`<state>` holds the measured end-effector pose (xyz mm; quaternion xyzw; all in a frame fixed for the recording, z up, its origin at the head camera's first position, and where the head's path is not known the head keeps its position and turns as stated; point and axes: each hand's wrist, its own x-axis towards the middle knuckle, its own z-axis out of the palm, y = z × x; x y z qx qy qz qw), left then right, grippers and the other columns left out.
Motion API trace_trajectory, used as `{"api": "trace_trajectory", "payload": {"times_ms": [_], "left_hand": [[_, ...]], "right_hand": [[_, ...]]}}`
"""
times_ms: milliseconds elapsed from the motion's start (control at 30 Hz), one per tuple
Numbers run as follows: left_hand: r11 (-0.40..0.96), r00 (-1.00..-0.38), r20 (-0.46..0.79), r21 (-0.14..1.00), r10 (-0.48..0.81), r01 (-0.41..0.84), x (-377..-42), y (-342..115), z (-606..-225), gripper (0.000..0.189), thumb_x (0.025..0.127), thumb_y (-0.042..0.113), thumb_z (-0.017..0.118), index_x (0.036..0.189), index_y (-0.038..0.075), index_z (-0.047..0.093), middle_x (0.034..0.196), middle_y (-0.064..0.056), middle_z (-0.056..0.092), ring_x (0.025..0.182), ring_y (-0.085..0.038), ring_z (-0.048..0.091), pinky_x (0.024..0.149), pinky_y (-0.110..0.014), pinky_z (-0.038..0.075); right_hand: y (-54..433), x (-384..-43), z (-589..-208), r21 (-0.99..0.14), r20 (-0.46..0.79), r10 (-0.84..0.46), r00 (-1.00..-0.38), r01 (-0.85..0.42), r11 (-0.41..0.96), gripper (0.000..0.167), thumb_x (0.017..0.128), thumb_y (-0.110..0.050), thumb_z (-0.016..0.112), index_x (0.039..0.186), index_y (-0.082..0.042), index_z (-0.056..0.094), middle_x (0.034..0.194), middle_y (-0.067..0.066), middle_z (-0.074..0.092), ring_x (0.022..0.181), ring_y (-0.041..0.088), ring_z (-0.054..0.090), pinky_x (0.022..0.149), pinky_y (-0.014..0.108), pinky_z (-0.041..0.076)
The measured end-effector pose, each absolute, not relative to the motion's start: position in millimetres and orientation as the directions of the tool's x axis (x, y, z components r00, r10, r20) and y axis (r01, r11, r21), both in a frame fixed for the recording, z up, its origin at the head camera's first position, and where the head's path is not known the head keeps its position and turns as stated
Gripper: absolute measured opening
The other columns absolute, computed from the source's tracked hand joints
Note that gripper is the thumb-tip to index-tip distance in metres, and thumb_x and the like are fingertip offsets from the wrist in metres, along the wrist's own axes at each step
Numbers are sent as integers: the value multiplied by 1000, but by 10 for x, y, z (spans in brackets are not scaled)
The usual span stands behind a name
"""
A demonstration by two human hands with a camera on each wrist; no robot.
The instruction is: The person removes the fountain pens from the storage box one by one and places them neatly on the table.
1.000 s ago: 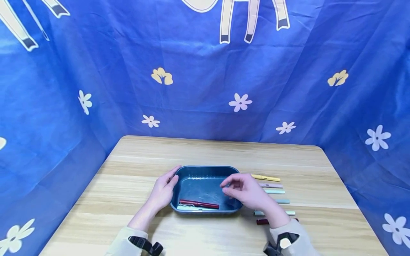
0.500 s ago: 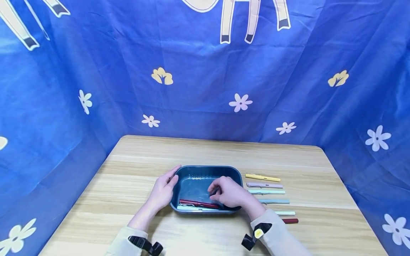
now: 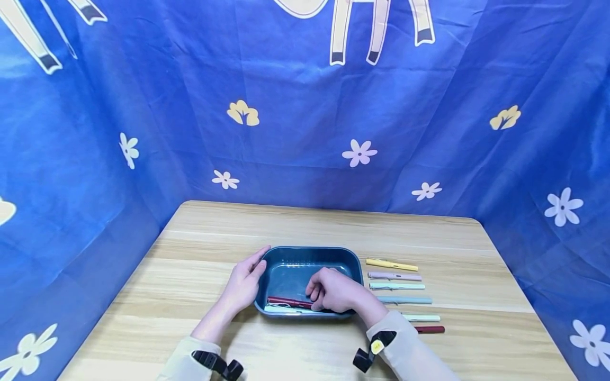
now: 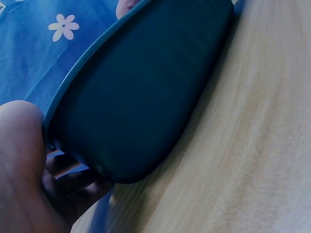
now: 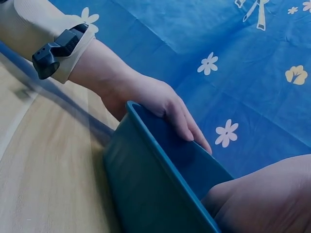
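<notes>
A deep dark teal box sits on the table. My left hand holds its left end, thumb at the rim; in the left wrist view, fingers bend against the outside wall. Inside, along the near wall, lie a dark red pen and a pale mint pen. My right hand reaches into the box with bent fingers at the red pen's right part and covers its end. Whether it pinches the pen is unclear. In the right wrist view, the box wall hides these fingertips.
Right of the box, several pens lie in a column: yellow, lilac, mint, light blue, another mint and dark red. A blue patterned curtain surrounds the wooden table.
My right hand has moved left and toward the near side inside the box, to the dark red pen. My left hand and the box have stayed in place.
</notes>
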<state>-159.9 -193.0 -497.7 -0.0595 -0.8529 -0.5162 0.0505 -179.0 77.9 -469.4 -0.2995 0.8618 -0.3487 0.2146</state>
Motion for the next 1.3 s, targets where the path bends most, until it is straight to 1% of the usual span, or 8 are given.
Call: {"api": "trace_trajectory", "payload": {"times_ms": [133,467,600,733,833,1067,1167,1300], "left_hand": [[459,-988,147,875,49,153,-1598,-1924,-4975,44,113,10,46,157,3,50,160,-18,47,149,-37,40,125,-54,29],[467,-986,163,870,31,158,-1573,-1908,-4947,43,112,9,47,154,2,54,155,-20,52,146,-38,45,123,-54,32],[464,-987,158,872,31,154,-1583,-1912,-4959,43,112,9,47,154,2,53,155,-20,52,146,-37,45,123,-53,33],[458,-989,142,878,35,143,-1590,-1917,-4966,43,112,9,47,155,3,53,155,-19,52,147,-36,44,124,-52,32],[455,-989,141,879,40,143,-1592,-1921,-4971,43,112,9,47,155,3,52,155,-20,52,147,-37,44,124,-53,32],[453,-988,146,879,41,149,-1590,-1926,-4978,43,113,9,46,155,3,52,155,-20,52,147,-37,44,124,-53,32],[454,-988,149,878,42,152,-1588,-1926,-4981,43,113,9,46,155,3,52,155,-20,52,147,-37,44,124,-53,32],[454,-987,152,877,43,155,-1587,-1926,-4979,43,113,9,46,155,3,52,155,-20,52,147,-37,44,124,-53,31]], "right_hand": [[768,-1785,-4706,-727,-166,-671,-723,-371,579,21,84,5,86,95,-9,75,78,-7,68,71,4,62,71,21,55],[781,-1805,-4725,-739,-111,-695,-710,-409,535,16,90,3,80,89,-11,74,78,-8,67,73,3,62,70,21,55],[790,-1810,-4718,-753,-87,-694,-715,-409,516,14,92,0,79,90,-13,74,80,-8,67,72,4,61,69,22,54],[797,-1811,-4721,-783,-78,-693,-717,-386,488,13,96,-3,75,93,-15,74,82,-6,66,68,6,61,65,24,53],[796,-1818,-4734,-806,-67,-688,-722,-368,464,11,99,-5,73,97,-16,75,83,-6,68,69,9,62,65,25,53],[788,-1824,-4740,-836,-19,-652,-758,-345,426,16,96,-2,77,101,-17,76,88,-7,70,72,10,61,66,25,51],[784,-1826,-4747,-855,-8,-636,-772,-325,404,14,99,-2,73,103,-15,77,88,-5,72,72,12,63,64,24,51],[772,-1827,-4762,-918,-14,-628,-778,-239,316,14,102,2,67,104,-7,78,87,5,75,78,23,72,69,28,61]]}}
